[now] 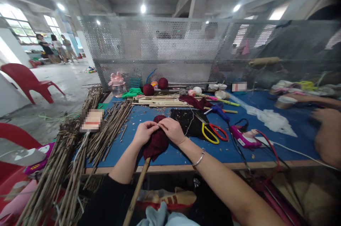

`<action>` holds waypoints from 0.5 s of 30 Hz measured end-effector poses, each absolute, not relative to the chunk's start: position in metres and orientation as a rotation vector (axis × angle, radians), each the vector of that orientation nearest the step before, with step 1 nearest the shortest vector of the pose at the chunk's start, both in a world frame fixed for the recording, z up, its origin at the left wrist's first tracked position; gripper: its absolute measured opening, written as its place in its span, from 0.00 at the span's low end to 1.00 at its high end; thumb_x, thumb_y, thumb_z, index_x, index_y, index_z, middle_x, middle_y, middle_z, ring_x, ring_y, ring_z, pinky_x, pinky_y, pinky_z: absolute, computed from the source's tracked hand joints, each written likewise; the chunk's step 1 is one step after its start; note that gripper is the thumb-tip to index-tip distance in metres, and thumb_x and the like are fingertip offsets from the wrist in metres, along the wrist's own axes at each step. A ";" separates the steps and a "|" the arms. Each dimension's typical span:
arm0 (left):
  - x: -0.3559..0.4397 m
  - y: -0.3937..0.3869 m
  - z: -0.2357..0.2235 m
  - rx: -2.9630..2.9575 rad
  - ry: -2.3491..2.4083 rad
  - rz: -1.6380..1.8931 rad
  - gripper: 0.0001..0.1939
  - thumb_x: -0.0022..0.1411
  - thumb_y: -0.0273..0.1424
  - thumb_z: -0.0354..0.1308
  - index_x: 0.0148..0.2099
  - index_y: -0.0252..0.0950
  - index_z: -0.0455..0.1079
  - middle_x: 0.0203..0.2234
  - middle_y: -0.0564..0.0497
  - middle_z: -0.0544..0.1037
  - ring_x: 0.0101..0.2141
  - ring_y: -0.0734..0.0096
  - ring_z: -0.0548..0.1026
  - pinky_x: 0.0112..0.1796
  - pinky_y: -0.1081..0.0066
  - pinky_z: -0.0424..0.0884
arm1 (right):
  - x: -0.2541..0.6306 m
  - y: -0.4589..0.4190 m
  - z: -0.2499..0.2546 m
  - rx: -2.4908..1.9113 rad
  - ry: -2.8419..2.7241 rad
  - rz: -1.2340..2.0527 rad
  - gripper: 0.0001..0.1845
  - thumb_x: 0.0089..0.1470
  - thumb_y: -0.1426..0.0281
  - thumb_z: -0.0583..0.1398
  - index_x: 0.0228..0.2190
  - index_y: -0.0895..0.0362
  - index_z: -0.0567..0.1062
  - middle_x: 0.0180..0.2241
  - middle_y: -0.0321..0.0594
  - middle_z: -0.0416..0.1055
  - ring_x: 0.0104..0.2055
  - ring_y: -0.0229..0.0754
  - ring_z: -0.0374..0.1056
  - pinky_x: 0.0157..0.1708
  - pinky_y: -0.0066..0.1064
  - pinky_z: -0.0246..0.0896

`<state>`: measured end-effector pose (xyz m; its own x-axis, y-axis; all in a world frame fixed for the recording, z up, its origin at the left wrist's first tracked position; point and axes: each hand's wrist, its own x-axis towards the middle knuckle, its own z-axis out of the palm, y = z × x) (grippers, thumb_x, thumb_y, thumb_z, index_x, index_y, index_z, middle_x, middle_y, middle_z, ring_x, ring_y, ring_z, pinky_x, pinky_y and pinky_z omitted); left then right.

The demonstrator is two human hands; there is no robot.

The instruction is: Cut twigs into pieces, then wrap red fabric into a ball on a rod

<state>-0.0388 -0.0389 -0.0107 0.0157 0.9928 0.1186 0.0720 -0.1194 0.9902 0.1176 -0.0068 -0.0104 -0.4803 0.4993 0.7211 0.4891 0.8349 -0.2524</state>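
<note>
A dark maroon cloth bundle [157, 145], rounded at the top, sits on the end of a bamboo stick [137, 192] that slants down past the table's front edge. My left hand [146, 134] pinches the upper part of the cloth, its thumb and fingers pressed together. From the right, my right hand [172, 130] pinches at the same spot, fingertips meeting those of the left. Whatever fine detail lies between the fingertips is hidden. Just right of the hands is a black cloth [182, 119]. Scissors [210, 133] with one yellow and one red handle lie partly over it.
Bundled twigs [106, 137] cover the blue table's left side. Bamboo sticks [157, 102] and maroon balls [163, 83] lie behind. To the right are a blue glue gun [220, 113], a purple power strip [243, 139] with cables, and a co-worker's arm [327, 130]. A perforated screen [128, 44] stands behind.
</note>
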 end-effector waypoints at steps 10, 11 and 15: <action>-0.050 -0.041 -0.013 1.416 1.422 1.310 0.08 0.53 0.35 0.51 0.28 0.35 0.63 0.23 0.55 0.71 0.24 0.76 0.65 0.27 0.76 0.58 | 0.139 -0.022 0.000 -0.798 -2.225 -0.026 0.12 0.57 0.71 0.51 0.28 0.58 0.72 0.28 0.43 0.72 0.33 0.40 0.66 0.37 0.30 0.58; -0.051 -0.041 -0.014 1.461 1.515 1.301 0.08 0.53 0.34 0.51 0.27 0.35 0.63 0.21 0.55 0.70 0.24 0.75 0.65 0.28 0.76 0.58 | 0.144 -0.025 0.000 -0.844 -2.239 -0.026 0.11 0.57 0.71 0.51 0.28 0.58 0.72 0.28 0.42 0.71 0.33 0.40 0.66 0.35 0.29 0.58; -0.049 -0.040 -0.016 1.564 1.749 1.215 0.09 0.55 0.32 0.47 0.25 0.36 0.62 0.20 0.54 0.69 0.25 0.72 0.66 0.29 0.74 0.58 | 0.159 -0.033 -0.008 -1.002 -2.271 0.059 0.10 0.56 0.71 0.52 0.28 0.57 0.71 0.28 0.40 0.71 0.32 0.39 0.65 0.34 0.28 0.55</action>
<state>-0.0495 -0.0399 -0.0158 -0.2199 0.9561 0.1939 0.5158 -0.0548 0.8549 0.1592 -0.0334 -0.0076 -0.4991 0.6757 0.5425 0.6464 0.7073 -0.2863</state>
